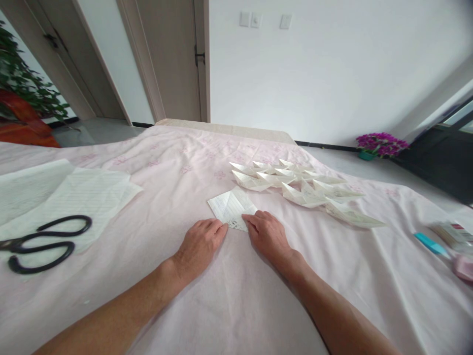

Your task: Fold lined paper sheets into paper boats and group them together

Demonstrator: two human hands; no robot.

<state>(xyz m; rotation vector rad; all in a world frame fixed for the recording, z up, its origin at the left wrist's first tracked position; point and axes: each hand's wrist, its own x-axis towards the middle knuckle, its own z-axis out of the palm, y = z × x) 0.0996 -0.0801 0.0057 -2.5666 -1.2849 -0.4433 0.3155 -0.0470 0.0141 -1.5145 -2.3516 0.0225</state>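
Note:
A partly folded sheet of lined paper [232, 206] lies on the pink cloth in front of me. My left hand [201, 244] rests palm down, its fingertips pressed on the paper's near left edge. The fingers of my right hand [266, 232] lie flat on the near right edge of the same sheet. Both hands lie flat with fingers together; neither grips anything. Behind the sheet, several folded paper boats [295, 186] lie in a cluster.
Black scissors [40, 242] lie at the left on loose lined sheets [84, 192]. At the right edge are a teal stick [430, 243], a small box [451, 232] and a pink object [464, 267]. The pink cloth [236, 296] covers the table. Doors, a plant and purple flowers [380, 144] stand beyond.

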